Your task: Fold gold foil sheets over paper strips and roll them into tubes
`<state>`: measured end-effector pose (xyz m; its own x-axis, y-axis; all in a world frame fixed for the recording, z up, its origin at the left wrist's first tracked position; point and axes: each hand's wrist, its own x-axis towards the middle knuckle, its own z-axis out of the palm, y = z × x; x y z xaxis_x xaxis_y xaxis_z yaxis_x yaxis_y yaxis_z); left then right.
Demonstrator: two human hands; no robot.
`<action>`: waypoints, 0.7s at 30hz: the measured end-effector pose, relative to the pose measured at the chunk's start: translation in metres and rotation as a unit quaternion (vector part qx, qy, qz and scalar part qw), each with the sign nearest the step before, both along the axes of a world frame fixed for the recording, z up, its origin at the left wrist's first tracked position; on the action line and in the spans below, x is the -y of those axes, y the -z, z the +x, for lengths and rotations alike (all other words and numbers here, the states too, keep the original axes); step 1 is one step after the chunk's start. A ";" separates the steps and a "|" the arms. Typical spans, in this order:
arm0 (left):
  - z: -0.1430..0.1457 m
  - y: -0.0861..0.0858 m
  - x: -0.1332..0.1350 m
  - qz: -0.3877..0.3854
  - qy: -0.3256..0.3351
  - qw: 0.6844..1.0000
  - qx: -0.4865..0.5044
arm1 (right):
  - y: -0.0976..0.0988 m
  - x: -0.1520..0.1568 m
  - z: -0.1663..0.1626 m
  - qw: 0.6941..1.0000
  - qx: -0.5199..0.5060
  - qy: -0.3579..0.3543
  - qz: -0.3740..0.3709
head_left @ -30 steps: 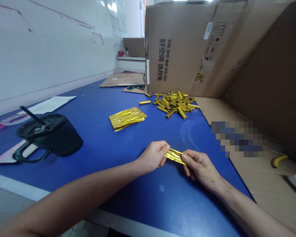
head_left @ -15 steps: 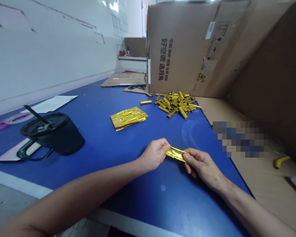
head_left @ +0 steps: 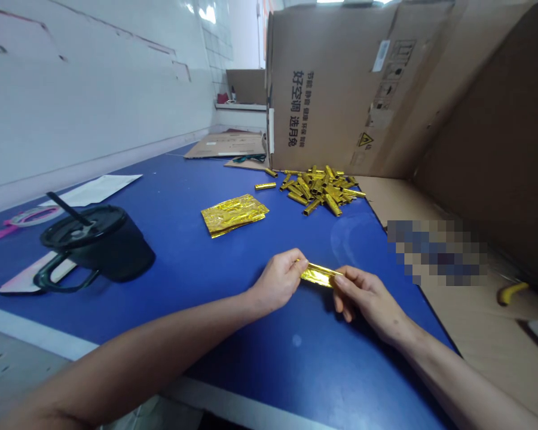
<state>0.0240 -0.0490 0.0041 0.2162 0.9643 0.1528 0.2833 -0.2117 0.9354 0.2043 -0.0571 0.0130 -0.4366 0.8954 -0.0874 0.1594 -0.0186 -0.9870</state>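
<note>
Both of my hands pinch one narrow strip of gold foil point(head_left: 318, 275) just above the blue table point(head_left: 183, 263). My left hand point(head_left: 280, 279) grips its left end with fingers curled. My right hand point(head_left: 363, 295) grips its right end between thumb and fingers. Farther back lies a flat stack of gold foil sheets point(head_left: 234, 214). Behind that is a heap of several small rolled gold foil tubes point(head_left: 320, 190), with one tube point(head_left: 265, 186) lying apart to the left.
A black lidded cup with a straw and handle point(head_left: 94, 245) stands at the left. A large cardboard box point(head_left: 341, 89) rises behind the heap, and cardboard sheets point(head_left: 475, 322) cover the right. White paper point(head_left: 94, 189) and a tape roll point(head_left: 27, 216) lie by the wall.
My hands have drawn slightly closer together, so the visible span of the foil strip between them has shortened. Nothing else on the table has moved.
</note>
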 end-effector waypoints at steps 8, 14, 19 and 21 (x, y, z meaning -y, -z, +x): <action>0.000 0.000 0.000 0.016 0.000 1.000 0.023 | 0.003 0.001 0.000 0.997 0.054 0.026 0.055; -0.001 0.004 -0.004 0.006 -0.013 0.998 0.068 | 0.000 0.002 0.000 0.999 0.042 0.021 0.017; 0.001 0.001 -0.004 -0.032 0.000 0.993 0.112 | -0.004 0.002 -0.001 0.999 0.033 0.028 0.015; 0.001 0.000 -0.004 -0.031 0.000 0.993 0.111 | -0.003 0.002 -0.001 1.000 0.017 0.019 0.010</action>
